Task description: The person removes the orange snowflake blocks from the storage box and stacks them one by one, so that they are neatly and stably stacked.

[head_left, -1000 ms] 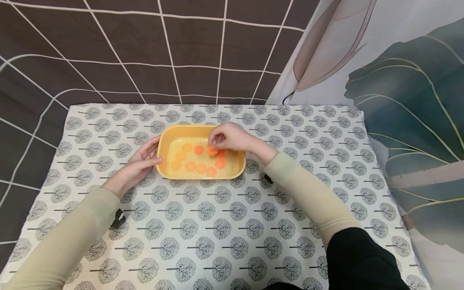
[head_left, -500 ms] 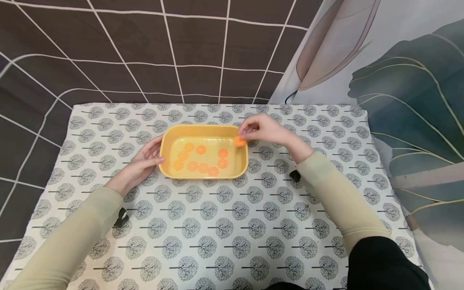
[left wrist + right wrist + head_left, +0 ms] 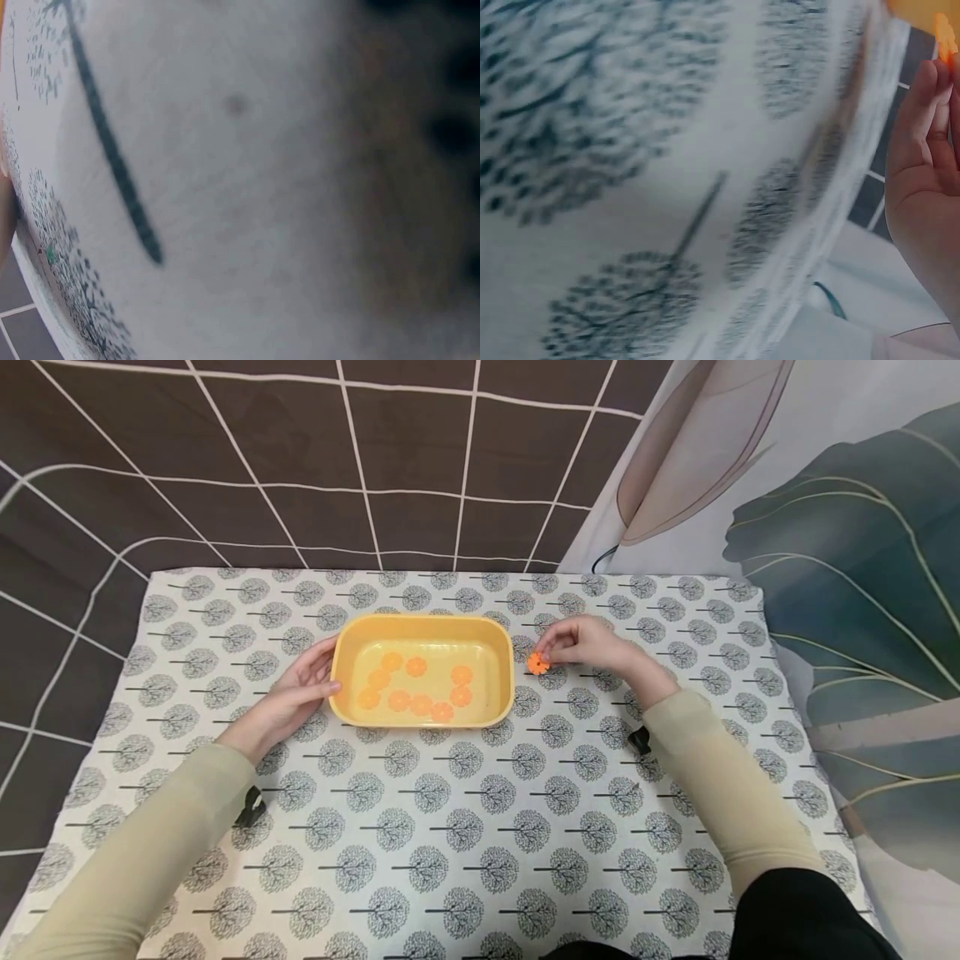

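Note:
A yellow rectangular tub point(image 3: 423, 625) stands on the cloth in the head view. Several flat orange flower-shaped pieces point(image 3: 420, 704) lie on its bottom, perhaps under water. My left hand point(image 3: 288, 697) rests against the tub's left side, thumb at the rim and fingers partly hidden behind the wall. To the right of the tub, my right hand point(image 3: 588, 645) pinches one orange flower-shaped piece point(image 3: 537, 663) between thumb and fingertips, just above the cloth. The right wrist view shows the same piece point(image 3: 946, 37) at the fingertips, at the upper right edge. The left wrist view shows mostly blurred cloth.
A white cloth with grey tree prints point(image 3: 465, 835) covers the table. Behind it hangs a dark wall covering with white grid lines point(image 3: 300, 452). A curtain with leaf shapes point(image 3: 862, 568) hangs on the right. A small black device point(image 3: 251, 807) shows under the left wrist.
My right hand has lifted the orange flower-shaped piece from inside the tub, over its right rim, and out to the right above the cloth. My left hand has stayed at the tub's side.

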{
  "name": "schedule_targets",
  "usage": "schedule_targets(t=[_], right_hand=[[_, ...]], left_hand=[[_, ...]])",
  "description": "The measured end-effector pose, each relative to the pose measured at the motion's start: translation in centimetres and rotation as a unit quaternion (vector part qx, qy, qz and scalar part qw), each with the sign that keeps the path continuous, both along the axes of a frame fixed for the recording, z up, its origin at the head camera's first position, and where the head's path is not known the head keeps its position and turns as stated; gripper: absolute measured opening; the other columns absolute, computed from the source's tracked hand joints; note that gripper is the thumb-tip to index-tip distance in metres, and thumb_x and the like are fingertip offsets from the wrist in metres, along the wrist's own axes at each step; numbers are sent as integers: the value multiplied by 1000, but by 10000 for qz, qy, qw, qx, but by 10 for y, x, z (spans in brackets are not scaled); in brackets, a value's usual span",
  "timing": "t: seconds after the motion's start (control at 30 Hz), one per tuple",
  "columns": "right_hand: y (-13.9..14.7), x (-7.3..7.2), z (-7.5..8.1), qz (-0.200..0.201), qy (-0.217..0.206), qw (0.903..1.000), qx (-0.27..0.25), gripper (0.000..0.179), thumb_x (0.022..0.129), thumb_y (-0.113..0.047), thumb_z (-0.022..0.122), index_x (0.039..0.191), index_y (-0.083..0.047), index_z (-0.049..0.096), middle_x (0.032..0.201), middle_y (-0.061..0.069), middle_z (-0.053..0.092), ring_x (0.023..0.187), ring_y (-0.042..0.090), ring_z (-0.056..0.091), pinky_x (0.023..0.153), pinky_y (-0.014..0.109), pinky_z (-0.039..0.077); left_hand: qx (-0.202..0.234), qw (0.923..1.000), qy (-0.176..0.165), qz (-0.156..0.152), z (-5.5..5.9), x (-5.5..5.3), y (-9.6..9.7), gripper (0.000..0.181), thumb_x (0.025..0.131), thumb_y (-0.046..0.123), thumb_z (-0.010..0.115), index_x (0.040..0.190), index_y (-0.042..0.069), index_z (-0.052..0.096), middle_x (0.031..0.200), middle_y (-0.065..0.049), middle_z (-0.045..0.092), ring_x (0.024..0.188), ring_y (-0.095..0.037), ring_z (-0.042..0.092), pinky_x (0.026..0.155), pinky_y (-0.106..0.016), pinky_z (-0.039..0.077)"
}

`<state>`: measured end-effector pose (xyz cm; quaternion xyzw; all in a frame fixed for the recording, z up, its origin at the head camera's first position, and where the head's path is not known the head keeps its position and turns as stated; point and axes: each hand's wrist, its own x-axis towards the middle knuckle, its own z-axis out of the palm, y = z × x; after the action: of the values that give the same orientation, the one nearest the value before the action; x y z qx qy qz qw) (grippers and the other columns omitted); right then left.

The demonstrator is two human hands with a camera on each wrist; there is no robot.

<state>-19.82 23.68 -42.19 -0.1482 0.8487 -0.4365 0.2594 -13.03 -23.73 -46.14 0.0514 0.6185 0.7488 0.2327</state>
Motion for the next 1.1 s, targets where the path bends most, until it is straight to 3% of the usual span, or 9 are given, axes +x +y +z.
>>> schedule_targets(t=[0.17,0.43,0.73,1.1], right_hand=[[3,2,-10,57,1,10000,56,18,94,1,75,112,5,74,101,14,79,84,3,70,80,15,62],[6,0,-24,93,190,9990,399,14,93,-2,77,106,0,78,99,16,79,82,6,69,78,15,61],[0,4,-29,63,667,9965,508,12,88,2,80,101,0,80,95,17,79,79,5,68,75,13,60],[0,5,-26,74,766,9947,680,13,88,0,82,100,-1,79,95,15,79,80,9,68,74,12,59]], left_hand=[[10,10000,9,20,0,0,0,82,96,-4,65,167,12,28,179,-14,9,166,-29,14,134,-26,27],[11,10000,11,33,1,0,1,82,96,-5,63,167,11,27,179,-14,11,166,-30,13,136,-29,24],[-11,10000,-42,64,2,0,-1,84,95,-6,64,168,10,25,179,-14,9,166,-29,12,134,-26,26],[63,10000,3,-3,-1,-1,0,84,96,-4,65,168,10,24,180,-14,7,167,-30,10,133,-24,27]])
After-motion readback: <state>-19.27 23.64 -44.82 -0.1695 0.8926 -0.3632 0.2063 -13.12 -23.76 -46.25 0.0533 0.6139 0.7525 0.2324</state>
